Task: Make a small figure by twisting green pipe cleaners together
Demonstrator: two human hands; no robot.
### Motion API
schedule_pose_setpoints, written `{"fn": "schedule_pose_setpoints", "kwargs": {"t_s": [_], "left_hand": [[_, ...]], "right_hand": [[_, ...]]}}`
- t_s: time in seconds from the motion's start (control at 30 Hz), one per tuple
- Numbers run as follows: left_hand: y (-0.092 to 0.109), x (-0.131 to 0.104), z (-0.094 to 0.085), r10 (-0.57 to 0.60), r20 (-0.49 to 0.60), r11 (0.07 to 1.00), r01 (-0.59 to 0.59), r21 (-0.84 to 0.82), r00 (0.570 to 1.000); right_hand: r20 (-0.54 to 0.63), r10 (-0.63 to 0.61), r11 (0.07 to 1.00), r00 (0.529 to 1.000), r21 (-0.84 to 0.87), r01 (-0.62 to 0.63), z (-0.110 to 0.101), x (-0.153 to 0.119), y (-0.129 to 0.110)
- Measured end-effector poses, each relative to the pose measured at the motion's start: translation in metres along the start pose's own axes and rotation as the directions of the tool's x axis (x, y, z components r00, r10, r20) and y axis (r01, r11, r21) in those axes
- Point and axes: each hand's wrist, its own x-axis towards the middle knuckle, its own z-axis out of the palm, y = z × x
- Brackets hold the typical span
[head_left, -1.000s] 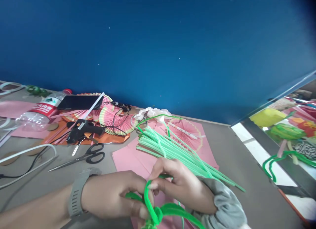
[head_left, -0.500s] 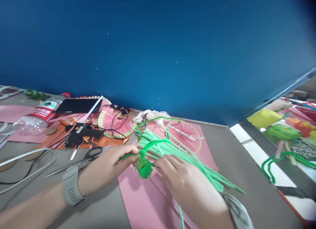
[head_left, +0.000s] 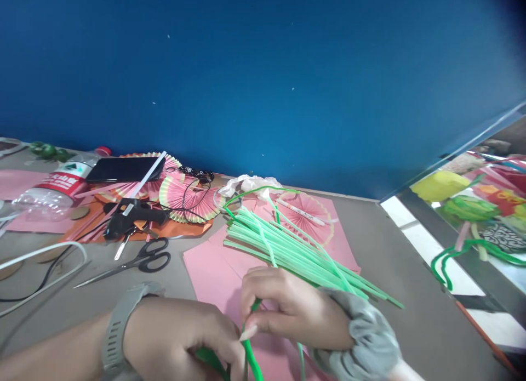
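Note:
My left hand (head_left: 184, 337), a grey band on its wrist, is closed around dark green pipe cleaner at the bottom of the view, and most of the piece is hidden under its fingers. Close beside it, my right hand (head_left: 275, 304) pinches a bright green pipe cleaner (head_left: 252, 362) between thumb and forefinger; the strand hangs down past the lower edge. Both hands are over pink paper (head_left: 209, 266). Just beyond them lies a bundle of light green pipe cleaners (head_left: 283, 244). A grey scrunchie (head_left: 361, 337) circles my right wrist.
Black scissors (head_left: 139, 262) lie left of the hands, with a black glue gun (head_left: 131, 216) behind them. Farther back are a plastic bottle (head_left: 61, 183), a dark phone (head_left: 123, 170), folded paper fans (head_left: 191, 200) and a marker (head_left: 302, 211). A blue panel (head_left: 263, 85) stands behind the table.
Both hands have come nearer to me and lower in view, turning inward. The coiled green piece between them is now mostly covered. The scissors show fully.

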Motion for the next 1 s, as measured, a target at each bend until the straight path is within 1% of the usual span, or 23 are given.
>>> {"fn": "schedule_pose_setpoints", "kwargs": {"t_s": [0.03,0.07,0.1,0.17,0.23,0.3,0.37,0.43,0.5,0.6,0.67,0.7,0.73,0.77,0.8,0.83,0.87,0.9,0.93,1.0], "left_hand": [[-0.002,0.000,0.001,0.014,-0.023,0.994,-0.017,-0.106,1.000],[-0.004,0.000,0.001,0.012,-0.057,0.982,-0.022,-0.188,0.998],[-0.005,0.000,0.000,-0.001,-0.093,0.968,-0.023,-0.250,0.996],[-0.006,0.000,-0.002,-0.035,-0.132,0.948,-0.009,-0.317,0.991],[-0.007,0.003,-0.003,-0.061,-0.122,0.943,0.017,-0.333,0.991],[-0.010,0.007,-0.002,-0.056,-0.097,0.935,0.018,-0.353,0.994],[-0.013,0.011,0.001,-0.057,-0.090,0.923,0.018,-0.385,0.994],[-0.015,0.013,0.004,-0.076,-0.108,0.905,0.023,-0.426,0.991],[-0.017,0.011,0.007,-0.108,-0.145,0.889,0.030,-0.457,0.983],[-0.018,0.007,0.006,-0.144,-0.235,0.882,0.017,-0.472,0.961],[-0.018,0.005,0.002,-0.172,-0.344,0.878,-0.015,-0.478,0.923],[-0.017,0.004,-0.001,-0.182,-0.413,0.881,-0.038,-0.471,0.893],[-0.015,0.004,-0.004,-0.188,-0.491,0.898,-0.053,-0.437,0.851],[-0.013,0.003,-0.009,-0.184,-0.569,0.929,-0.048,-0.368,0.801],[-0.011,0.002,-0.013,-0.167,-0.634,0.963,-0.014,-0.270,0.755],[-0.007,0.001,-0.018,-0.140,-0.682,0.987,0.050,-0.150,0.718],[-0.004,0.000,-0.022,-0.111,-0.712,0.990,0.137,-0.022,0.693],[0.000,-0.002,-0.026,-0.091,-0.718,0.972,0.219,0.087,0.690],[0.003,-0.003,-0.028,-0.076,-0.707,0.942,0.282,0.179,0.704],[0.009,-0.005,-0.031,-0.070,-0.662,0.875,0.365,0.319,0.747]], "right_hand": [[-0.093,-0.001,0.993,0.996,0.120,0.013,0.008,0.001,0.005],[-0.169,0.006,0.989,0.986,0.144,0.019,0.015,0.002,0.010],[-0.235,0.023,0.989,0.972,0.148,0.013,0.022,0.002,0.013],[-0.362,0.035,0.992,0.931,0.124,0.011,0.030,0.003,0.016],[-0.433,0.012,0.995,0.902,0.091,0.031,0.031,0.002,0.015],[-0.417,-0.065,0.997,0.907,0.010,0.077,0.029,0.002,0.013],[-0.356,-0.129,0.991,0.926,-0.074,0.110,0.027,0.002,0.014],[-0.327,-0.125,0.987,0.937,-0.133,0.086,0.028,0.002,0.017],[-0.364,-0.060,0.984,0.930,-0.176,-0.006,0.031,0.002,0.020],[-0.434,0.043,0.947,0.900,-0.270,-0.176,0.033,0.002,0.023],[-0.437,0.095,0.904,0.895,-0.338,-0.260,0.033,0.003,0.024],[-0.420,0.113,0.881,0.900,-0.376,-0.286,0.033,0.003,0.024],[-0.395,0.127,0.858,0.910,-0.417,-0.301,0.032,0.004,0.024],[-0.362,0.138,0.834,0.922,-0.460,-0.305,0.031,0.004,0.023],[-0.324,0.146,0.810,0.935,-0.503,-0.301,0.030,0.004,0.021],[-0.285,0.155,0.787,0.946,-0.543,-0.293,0.028,0.004,0.019],[-0.250,0.167,0.764,0.954,-0.579,-0.285,0.025,0.003,0.016],[-0.220,0.181,0.743,0.959,-0.608,-0.280,0.021,0.001,0.012],[-0.201,0.196,0.724,0.960,-0.631,-0.279,0.016,-0.001,0.007],[-0.171,0.213,0.704,0.962,-0.656,-0.272,0.006,-0.006,-0.002]]}}
